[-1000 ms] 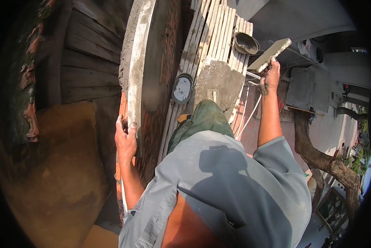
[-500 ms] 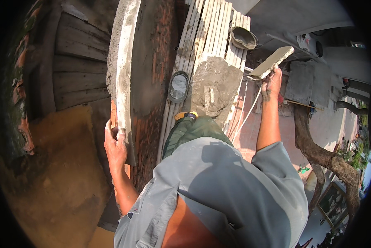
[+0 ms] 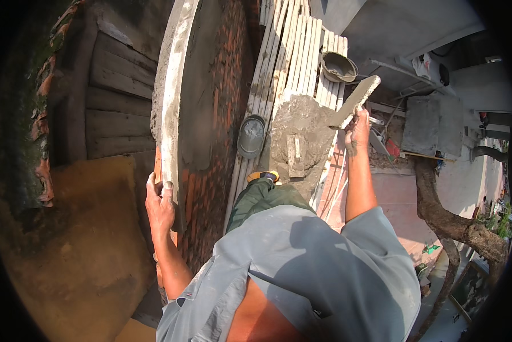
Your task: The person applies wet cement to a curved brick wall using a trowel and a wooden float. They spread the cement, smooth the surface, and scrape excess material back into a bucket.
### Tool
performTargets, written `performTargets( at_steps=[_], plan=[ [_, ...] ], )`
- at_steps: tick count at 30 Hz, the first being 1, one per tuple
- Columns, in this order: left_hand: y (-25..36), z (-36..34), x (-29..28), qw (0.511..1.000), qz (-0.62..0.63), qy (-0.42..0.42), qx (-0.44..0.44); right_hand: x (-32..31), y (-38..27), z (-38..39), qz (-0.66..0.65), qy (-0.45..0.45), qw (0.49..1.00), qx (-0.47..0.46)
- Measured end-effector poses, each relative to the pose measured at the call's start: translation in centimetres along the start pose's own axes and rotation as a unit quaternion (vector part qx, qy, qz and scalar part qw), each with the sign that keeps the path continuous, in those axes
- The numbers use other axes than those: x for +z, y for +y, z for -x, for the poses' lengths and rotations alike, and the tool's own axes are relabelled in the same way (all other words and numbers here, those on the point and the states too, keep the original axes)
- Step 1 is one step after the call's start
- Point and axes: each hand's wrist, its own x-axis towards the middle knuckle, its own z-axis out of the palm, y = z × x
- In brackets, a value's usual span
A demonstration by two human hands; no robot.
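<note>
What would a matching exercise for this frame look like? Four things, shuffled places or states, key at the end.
Things:
1. Left hand
2. Right hand
3. Oval tub
4. Round bucket

Places or states:
A. On the poles, left of the mortar
B. Holding a flat float
C. Beyond the mortar
D. Gripping the long pale board

Pairs: 1-D, 2-B, 3-A, 4-C

The held board (image 3: pixel 355 102) at two o'clock is matt, its edge crusted rough; the shirt (image 3: pixel 324 251) at five is matt cloth
</note>
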Motion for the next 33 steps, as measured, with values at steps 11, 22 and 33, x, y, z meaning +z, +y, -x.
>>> performTargets(
  at_steps=[11,22,33],
  plan=[
    [0.3,1.0,0.6,0.998,-0.055,0.012,0.024,-12.1,-3.1,4.0,-0.045,0.096,0.993,-0.053],
    [2.5,1.1,0.6,0.989,-0.028,0.07,0.124,-23.2,-2.0,13.4,-0.092,0.197,0.976,-0.019],
    [12.9,4.7,15.4,0.914,0.01,-0.125,0.386,-26.5,2.3,19.1,-0.092,0.248,0.964,-0.018]
  ],
)
